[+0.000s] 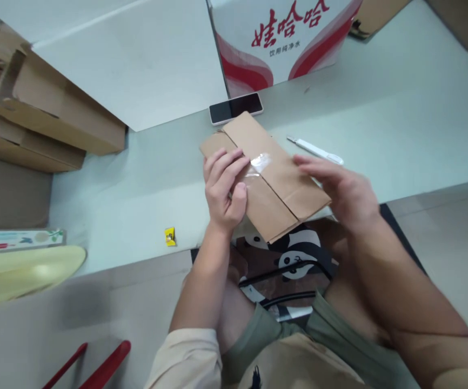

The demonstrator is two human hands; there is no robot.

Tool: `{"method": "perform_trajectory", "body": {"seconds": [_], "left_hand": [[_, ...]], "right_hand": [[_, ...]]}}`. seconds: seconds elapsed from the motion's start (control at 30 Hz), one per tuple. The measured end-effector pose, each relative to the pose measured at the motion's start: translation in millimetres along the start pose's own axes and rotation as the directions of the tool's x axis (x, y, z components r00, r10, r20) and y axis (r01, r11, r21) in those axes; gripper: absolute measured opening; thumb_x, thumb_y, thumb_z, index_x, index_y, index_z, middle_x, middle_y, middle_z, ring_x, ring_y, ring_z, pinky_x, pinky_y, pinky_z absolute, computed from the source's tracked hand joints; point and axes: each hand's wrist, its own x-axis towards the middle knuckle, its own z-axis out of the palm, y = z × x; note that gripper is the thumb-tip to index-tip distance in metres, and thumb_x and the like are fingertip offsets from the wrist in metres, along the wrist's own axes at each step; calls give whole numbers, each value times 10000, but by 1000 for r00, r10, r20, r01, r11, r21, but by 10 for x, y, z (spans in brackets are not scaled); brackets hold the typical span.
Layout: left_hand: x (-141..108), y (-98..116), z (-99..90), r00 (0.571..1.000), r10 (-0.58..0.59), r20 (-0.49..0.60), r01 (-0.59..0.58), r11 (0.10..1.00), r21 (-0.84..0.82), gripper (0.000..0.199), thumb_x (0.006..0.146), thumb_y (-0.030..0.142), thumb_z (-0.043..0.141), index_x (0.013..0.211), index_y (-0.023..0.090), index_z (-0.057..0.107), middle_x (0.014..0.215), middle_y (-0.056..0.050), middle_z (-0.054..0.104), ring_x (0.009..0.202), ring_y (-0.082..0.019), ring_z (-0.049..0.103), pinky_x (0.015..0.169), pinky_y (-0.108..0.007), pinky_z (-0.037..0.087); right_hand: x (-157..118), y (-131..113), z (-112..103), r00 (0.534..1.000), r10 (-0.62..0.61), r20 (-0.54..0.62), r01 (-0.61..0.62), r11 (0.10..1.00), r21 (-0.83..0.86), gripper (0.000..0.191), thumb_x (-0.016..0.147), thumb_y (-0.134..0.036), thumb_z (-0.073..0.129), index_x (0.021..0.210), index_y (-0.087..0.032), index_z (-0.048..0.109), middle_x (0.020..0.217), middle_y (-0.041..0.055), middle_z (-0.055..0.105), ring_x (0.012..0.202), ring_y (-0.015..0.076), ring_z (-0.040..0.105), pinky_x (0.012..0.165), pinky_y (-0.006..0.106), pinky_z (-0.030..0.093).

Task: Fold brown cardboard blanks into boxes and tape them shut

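While the left hand (226,186) lies over the left side of a flat brown cardboard box (286,189), its fingers spread slightly and curve across the top flap, with the thumb bent towards them on the same face. Whether it grips the cardboard or only presses on it, I cannot tell. The left forearm reaches up from the near side, almost straight at the wrist. On the right, the right hand (349,189) comes in at an angle from the near right, a little blurred, its fingers nearly straight and close together along the box's right edge; its thumb is hidden. The box sits at a slant over the near edge of a pale green table (136,194), one corner jutting past it, with shiny clear tape (261,162) across its middle seam. Just beyond lie a white-handled utility knife (315,150), to the right, and a black-screened phone with a pale rim (236,108), on the far side.
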Motion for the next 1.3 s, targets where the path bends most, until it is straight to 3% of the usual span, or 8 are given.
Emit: {"method": "perform_trajectory", "body": {"seconds": [0.13, 0.3, 0.47, 0.57, 0.67, 0.8, 1.0, 1.3], "left_hand": [[-30, 13, 73, 998, -60, -3, 60, 998, 30, 535, 988, 515, 312, 1170, 228, 725, 1252, -86, 706, 1296, -290, 553, 1182, -509, 374], [-70, 22, 127, 997, -73, -39, 74, 997, 20, 560, 1001, 490, 265, 1182, 227, 724, 1246, -85, 694, 1287, -291, 544, 1184, -507, 364], [-83, 22, 151, 996, -17, -88, 18, 1000, 10, 493, 1011, 414, 295, 1191, 217, 710, 1245, -81, 690, 1278, -283, 540, 1168, -491, 380], [-93, 19, 161, 997, -22, -73, 26, 998, 51, 516, 1018, 426, 258, 1197, 225, 698, 1257, -79, 684, 1289, -281, 536, 1164, -490, 387], [-92, 23, 168, 997, -30, -76, 36, 996, 79, 533, 1017, 436, 233, 1177, 222, 695, 1240, -80, 691, 1277, -278, 547, 1158, -495, 402], [-84, 35, 171, 994, -23, -105, 31, 996, 78, 506, 1013, 415, 248, 1136, 213, 695, 1201, -82, 703, 1248, -272, 566, 1136, -490, 431], [-96, 40, 163, 994, -12, -113, 17, 999, 43, 462, 1008, 394, 268, 1160, 212, 665, 1219, -86, 694, 1249, -265, 562, 1149, -478, 417], [-105, 42, 205, 986, 12, -169, -11, 1000, 8, 361, 1003, 345, 318, 1125, 209, 630, 1204, -79, 701, 1191, -248, 591, 1138, -467, 428]], "right_hand": [[127, 347, -253, 935, 128, -329, -250, 899, -359, 224, 886, -339, 619, 1065, -303, 748, 1080, 46, 760, 1042, 269, 711, 971, 522, 579], [186, 726, -350, 899, 315, -305, -438, 633, -638, 535, 732, -259, 706, 1267, -241, 676, 1181, 116, 720, 1065, 340, 669, 995, 634, 506], [226, 646, -317, 842, 410, -352, -529, 490, -693, 388, 775, -222, 615, 1150, -234, 713, 906, 76, 715, 834, 253, 634, 878, 502, 506], [254, 427, -260, 821, 410, -398, -568, 662, -489, 409, 807, -196, 559, 1203, -226, 654, 773, 25, 681, 655, 167, 582, 726, 367, 488], [247, 120, -188, 821, 355, -447, -429, 900, -75, 325, 788, -209, 562, 1110, -223, 603, 706, -16, 650, 503, 114, 538, 520, 266, 414], [115, -354, -133, 935, 279, -221, -222, 942, 250, 248, 750, -193, 619, 967, -279, 537, 616, -68, 613, 432, 128, 522, 397, 231, 355], [-153, -832, -133, 990, 137, -17, -138, 976, -167, 123, 859, -149, 665, 912, -247, 716, 799, 4, 664, 675, 120, 604, 544, 274, 441], [-148, -825, -13, 993, -90, 78, 113, 920, -375, 208, 833, -78, 655, 932, -255, 700, 894, 31, 618, 810, 153, 599, 630, 313, 465]]}}
